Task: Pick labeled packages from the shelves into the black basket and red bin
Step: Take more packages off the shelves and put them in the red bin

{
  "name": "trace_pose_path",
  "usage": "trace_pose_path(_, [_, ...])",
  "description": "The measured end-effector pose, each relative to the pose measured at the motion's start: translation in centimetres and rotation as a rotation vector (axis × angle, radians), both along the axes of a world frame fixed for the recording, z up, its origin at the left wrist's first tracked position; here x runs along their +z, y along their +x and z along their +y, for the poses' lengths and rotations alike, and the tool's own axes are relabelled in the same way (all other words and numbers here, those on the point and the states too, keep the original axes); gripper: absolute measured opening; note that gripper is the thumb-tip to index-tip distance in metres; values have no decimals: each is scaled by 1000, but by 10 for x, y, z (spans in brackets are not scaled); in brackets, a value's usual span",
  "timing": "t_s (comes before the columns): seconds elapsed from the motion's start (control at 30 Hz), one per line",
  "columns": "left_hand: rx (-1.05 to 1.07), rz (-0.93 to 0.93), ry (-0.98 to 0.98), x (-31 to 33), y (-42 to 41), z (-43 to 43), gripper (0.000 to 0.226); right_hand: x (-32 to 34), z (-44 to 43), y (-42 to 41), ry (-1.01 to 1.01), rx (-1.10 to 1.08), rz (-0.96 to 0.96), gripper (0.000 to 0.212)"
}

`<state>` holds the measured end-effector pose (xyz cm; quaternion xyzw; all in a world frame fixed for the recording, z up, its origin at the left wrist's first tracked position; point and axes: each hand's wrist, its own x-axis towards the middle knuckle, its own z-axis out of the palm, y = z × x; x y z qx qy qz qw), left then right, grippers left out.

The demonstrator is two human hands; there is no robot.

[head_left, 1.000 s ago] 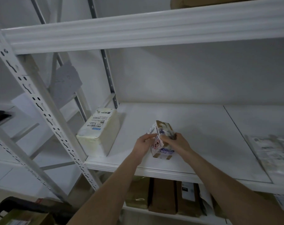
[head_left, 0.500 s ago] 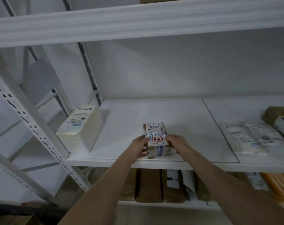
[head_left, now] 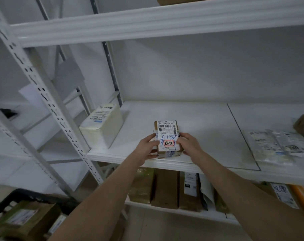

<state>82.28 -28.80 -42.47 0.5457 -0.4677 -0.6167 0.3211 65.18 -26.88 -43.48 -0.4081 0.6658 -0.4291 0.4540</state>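
White steel racking against a pale wall fills the frame.

- Lower left: black plastic basket (head_left: pixel 26 193), rim showing, with a taped olive-brown parcel (head_left: pixel 26 220) lying inside. Red bin not in view.
- Bottom centre, lower shelf: brown cardboard boxes (head_left: pixel 167 188) standing on edge.
- Centre, front edge of the white middle shelf board (head_left: pixel 208 122): small brown cardboard package (head_left: pixel 167 134), white barcode label and red stamp facing up. Left hand (head_left: pixel 147 146) and right hand (head_left: pixel 188 145) clasp its two sides, fingers curled round the edges. Cannot tell whether its base is clear of the board.
- Further back, left: cream block-shaped package (head_left: pixel 102 126), labelled. Right edge: clear plastic mailer bags (head_left: pixel 278 146).

Judgement: the pick of the small package is in hand, with the grip made and the carry not yet begun. The next move calls for lifting it off the shelf, then carrying it down to the basket at lower left.
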Motion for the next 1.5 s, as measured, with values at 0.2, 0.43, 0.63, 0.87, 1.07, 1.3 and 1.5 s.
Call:
trace_pose_path(0.2, [144,25,-18,-3,36,32,54,-3,9,38,-33,98,66,34])
trace_pose_path(0.43, [425,49,-6,-24,115,91,46,-21,35,122,-79,299,117,21])
trace_pose_path(0.63, [634,-10,21,-50,199,149,38,-43,67,214,-26,507,154,17])
trace_pose_path(0.87, [846,16,123,-106,320,238,32,-92,125,354,23,727,264,16])
trace_pose_path(1.07, [990,10,230,-179,455,330,37,-163,201,508,154,917,333,32])
trace_pose_path(1.3, [1101,-41,372,-266,569,428,38,-250,287,639,266,1128,436,34])
trace_pose_path(1.5, [1089,-38,512,-363,592,455,42,-351,316,683,366,1215,612,36])
